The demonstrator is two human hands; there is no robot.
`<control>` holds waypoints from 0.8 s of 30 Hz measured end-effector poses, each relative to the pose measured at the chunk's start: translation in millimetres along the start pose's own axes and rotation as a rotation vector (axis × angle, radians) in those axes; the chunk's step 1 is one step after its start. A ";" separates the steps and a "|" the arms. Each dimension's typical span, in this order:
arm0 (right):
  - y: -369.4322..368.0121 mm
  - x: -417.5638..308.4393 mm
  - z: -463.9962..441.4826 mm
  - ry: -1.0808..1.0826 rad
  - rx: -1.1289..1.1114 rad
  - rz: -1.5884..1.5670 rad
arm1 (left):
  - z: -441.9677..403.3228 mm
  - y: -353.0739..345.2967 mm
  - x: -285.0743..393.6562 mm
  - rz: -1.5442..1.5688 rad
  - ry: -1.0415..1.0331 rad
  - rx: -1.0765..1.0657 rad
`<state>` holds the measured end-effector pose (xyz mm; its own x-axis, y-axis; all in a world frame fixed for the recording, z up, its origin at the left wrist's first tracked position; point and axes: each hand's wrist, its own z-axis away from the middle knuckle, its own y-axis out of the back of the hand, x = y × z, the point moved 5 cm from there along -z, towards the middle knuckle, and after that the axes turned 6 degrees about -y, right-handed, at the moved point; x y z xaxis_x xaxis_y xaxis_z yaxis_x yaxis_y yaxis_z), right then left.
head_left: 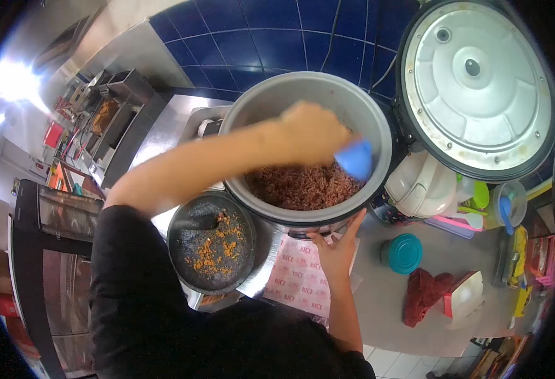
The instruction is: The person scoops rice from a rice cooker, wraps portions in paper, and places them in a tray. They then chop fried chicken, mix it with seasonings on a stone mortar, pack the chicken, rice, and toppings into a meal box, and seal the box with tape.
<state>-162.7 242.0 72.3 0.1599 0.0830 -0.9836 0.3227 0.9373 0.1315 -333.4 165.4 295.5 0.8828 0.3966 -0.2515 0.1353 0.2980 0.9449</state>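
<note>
My left hand (312, 136) is closed round a blue rice paddle (355, 159) above the inside of a large rice cooker (309, 216); motion blurs the hand. Reddish-brown cooked rice (306, 186) lies in the cooker's grey pot, partly hidden behind my forearm. My right hand (337, 246) grips the cooker's front, thumb and fingers apart against its side below the rim. Under that hand lies pink printed paper (299, 275). A dark stone mortar (211, 278) with orange crumbs and a pestle (198, 222) stands left of the paper.
The cooker's lid (479, 95) stands raised at the right. A teal-lidded tub (405, 254), a red cloth (424, 295) and a red-and-white paper box (464, 297) sit on the right-hand counter. Behind the cooker rises a blue tiled wall (258, 47).
</note>
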 end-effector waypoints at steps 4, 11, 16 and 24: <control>0.9 -2.7 0.4 0.013 0.028 0.046 | 8.9 -60.1 23.6 -0.060 -0.088 0.071; 2.0 7.9 -2.7 0.095 0.070 0.134 | 50.7 -55.0 -76.4 -0.285 -0.005 -0.260; 1.0 1.3 -0.4 0.067 0.056 0.140 | 4.8 -96.6 -114.1 -0.062 0.391 -0.239; -16.0 -9.0 -1.0 -0.037 0.036 0.039 | -20.0 -94.8 -25.6 0.410 0.446 -0.176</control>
<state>-170.3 226.5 78.9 0.2073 0.1056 -0.9725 0.3492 0.9206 0.1745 -377.8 144.3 208.3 0.5692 0.8218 0.0248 -0.2839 0.1681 0.9440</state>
